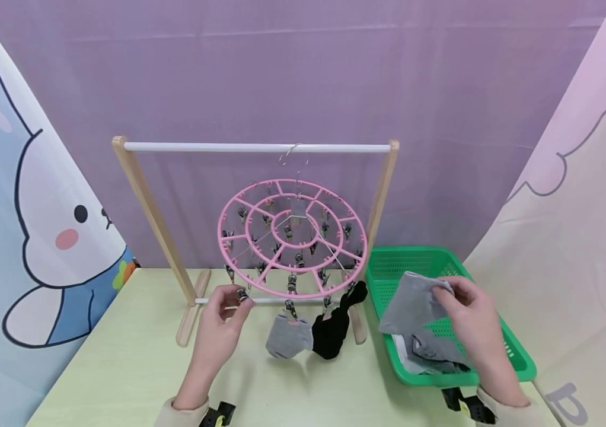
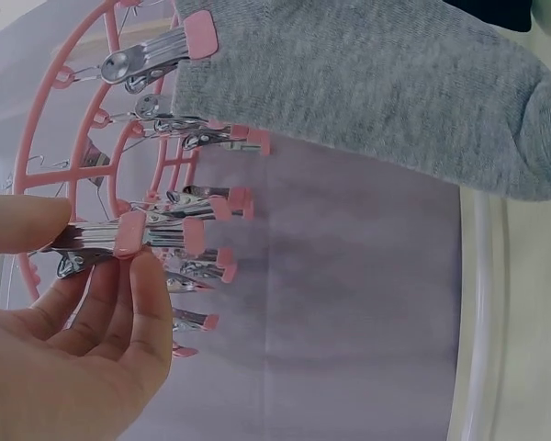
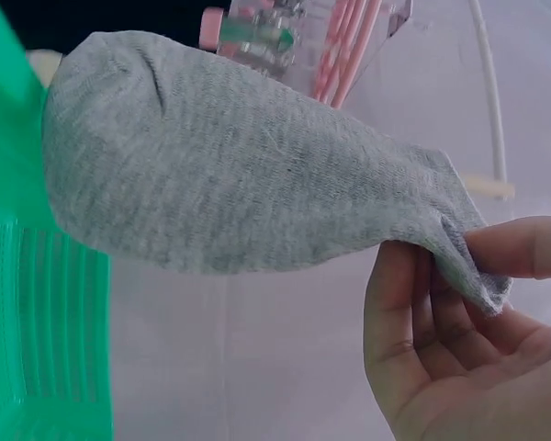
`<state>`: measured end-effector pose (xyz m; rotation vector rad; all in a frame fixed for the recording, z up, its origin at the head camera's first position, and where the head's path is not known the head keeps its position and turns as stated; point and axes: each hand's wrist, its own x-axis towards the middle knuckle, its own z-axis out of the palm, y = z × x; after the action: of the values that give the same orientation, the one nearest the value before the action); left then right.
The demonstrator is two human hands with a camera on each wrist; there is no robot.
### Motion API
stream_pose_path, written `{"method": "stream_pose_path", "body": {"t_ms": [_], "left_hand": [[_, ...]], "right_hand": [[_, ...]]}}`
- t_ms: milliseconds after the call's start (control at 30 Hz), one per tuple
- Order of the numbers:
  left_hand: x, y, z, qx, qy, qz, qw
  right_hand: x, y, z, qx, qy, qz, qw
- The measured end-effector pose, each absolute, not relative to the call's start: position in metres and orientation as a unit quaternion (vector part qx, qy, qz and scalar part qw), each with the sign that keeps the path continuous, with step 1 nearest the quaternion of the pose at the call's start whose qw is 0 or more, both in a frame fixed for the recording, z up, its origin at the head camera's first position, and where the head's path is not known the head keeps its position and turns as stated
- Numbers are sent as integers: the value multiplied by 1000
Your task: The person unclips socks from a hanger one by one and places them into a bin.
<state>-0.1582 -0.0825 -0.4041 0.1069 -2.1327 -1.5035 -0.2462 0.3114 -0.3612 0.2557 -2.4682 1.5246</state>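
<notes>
Left hand [image 1: 219,329], 1; right hand [image 1: 471,317], 1. Bench [image 1: 105,362], 1. Rack [image 1: 255,147], 1. Hanger [image 1: 292,246], 1. Clips [image 1: 292,283], over twelve. Basket [image 1: 407,255], 1; cloths [image 1: 439,351] within, count unclear. Held sock [image 1: 408,305], 1. Hung: grey sock [image 1: 289,338], 1; black sock [image 1: 331,333], 1.

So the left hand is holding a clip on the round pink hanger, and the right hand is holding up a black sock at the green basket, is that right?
Not quite: the sock in the right hand is grey, not black, as the head view shows. The left hand does hold a clip on the round pink hanger.
</notes>
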Motion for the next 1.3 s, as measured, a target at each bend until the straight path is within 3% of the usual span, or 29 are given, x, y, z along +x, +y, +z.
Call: {"method": "stream_pose_path", "body": {"t_ms": [433,600,933,1200,1300], "left_hand": [[-151,-62,-403,71,-780,-556,278],[-149,-58,-403,79,-779,-554,282],[-149,-57,-403,82,-782,-546,287],[-149,-64,-404,69,-780,-555,280],[-149,-67,-404,61,-780,-557,278]], "right_hand": [[-303,360,-379,-8,-844,513,157],[-316,372,-398,23,-879,447,166],[-322,372,-442,129,-922,364,32],[-303,353,-444,145,-921,351,-87],[-294,345,-439,146,-916,359,-102]]}}
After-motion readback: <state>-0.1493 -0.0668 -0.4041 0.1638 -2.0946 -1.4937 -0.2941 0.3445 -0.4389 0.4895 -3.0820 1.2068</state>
